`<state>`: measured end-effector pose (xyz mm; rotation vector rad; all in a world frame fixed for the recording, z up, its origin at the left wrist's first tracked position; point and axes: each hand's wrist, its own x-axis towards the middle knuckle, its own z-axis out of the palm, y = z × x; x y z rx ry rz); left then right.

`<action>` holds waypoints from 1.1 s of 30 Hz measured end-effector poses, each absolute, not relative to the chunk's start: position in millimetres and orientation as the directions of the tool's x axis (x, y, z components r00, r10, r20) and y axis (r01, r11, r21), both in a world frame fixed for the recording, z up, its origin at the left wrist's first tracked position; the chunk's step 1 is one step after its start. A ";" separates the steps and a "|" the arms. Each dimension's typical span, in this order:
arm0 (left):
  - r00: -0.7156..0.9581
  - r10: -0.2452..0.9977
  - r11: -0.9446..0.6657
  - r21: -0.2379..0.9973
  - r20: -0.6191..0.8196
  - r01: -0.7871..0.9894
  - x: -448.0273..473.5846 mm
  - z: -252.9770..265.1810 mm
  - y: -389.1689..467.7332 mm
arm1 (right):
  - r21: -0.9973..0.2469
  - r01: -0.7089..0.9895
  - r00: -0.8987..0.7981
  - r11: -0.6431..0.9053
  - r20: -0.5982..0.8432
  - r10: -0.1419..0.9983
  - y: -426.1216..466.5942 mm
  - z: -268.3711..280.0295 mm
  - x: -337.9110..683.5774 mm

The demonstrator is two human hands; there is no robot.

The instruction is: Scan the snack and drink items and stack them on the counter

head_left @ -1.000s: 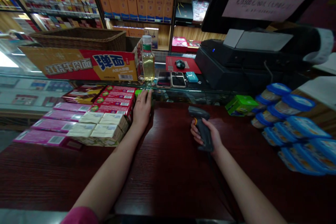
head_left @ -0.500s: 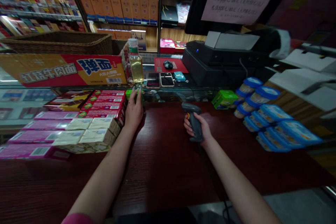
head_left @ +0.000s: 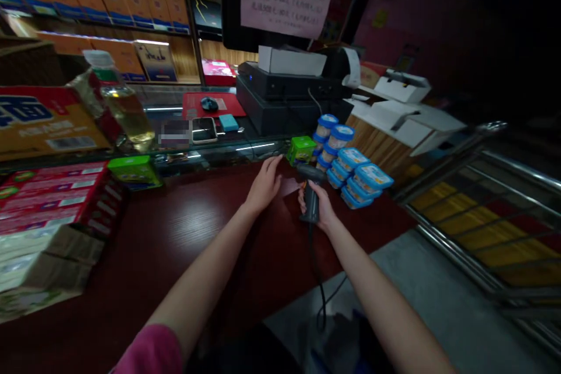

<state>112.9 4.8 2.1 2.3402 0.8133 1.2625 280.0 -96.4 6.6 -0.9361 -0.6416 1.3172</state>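
Observation:
My right hand (head_left: 322, 204) is wrapped round the handle of a dark barcode scanner (head_left: 311, 201), whose cord hangs down over the counter's front edge. To its left my left hand (head_left: 264, 185) reaches forward over the dark red counter, fingers extended and nothing visible in them. Just beyond those fingertips stands a small green box (head_left: 301, 151). Blue-lidded round tubs (head_left: 340, 137) are stacked beside it, with flatter blue-lidded containers (head_left: 367, 178) to the right of the scanner. Another green box (head_left: 135, 172) lies at the left, against the red boxes (head_left: 56, 193).
Cream boxes (head_left: 48, 272) sit at the near left. Behind the counter are a bottle of yellowish liquid (head_left: 127, 108), a phone (head_left: 204, 130), a mouse (head_left: 209, 104) and a black register unit (head_left: 284, 102). A metal railing (head_left: 456, 257) stands at the right.
My left hand has left the green box beside the red boxes and moved right, towards the other green box. The view has swung right; the scanner stays in my right hand.

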 end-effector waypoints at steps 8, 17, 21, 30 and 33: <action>0.350 0.612 -0.772 0.438 0.710 0.461 210.0 5.9 54.8 | -0.803 -0.583 0.301 0.125 -0.071 0.951 -93.5 2.7 292.4; 0.404 0.589 -0.784 0.375 0.700 0.494 209.6 6.6 51.2 | -0.748 -0.611 0.428 0.259 -0.037 0.903 -98.7 7.1 294.3; 0.385 0.626 -0.776 0.491 0.678 0.396 196.1 0.2 49.6 | -0.746 -0.615 0.434 0.256 -0.048 0.900 -108.0 7.5 295.6; 0.257 0.796 -0.597 0.780 0.548 0.185 17.2 -10.4 3.2 | -0.781 -0.616 -0.072 -0.106 -0.078 0.994 -109.1 11.6 291.5; 0.201 0.831 -0.556 0.783 0.519 0.279 -60.3 0.6 -24.4 | -0.802 -0.543 -0.270 -0.248 -0.113 0.956 -92.0 10.3 266.6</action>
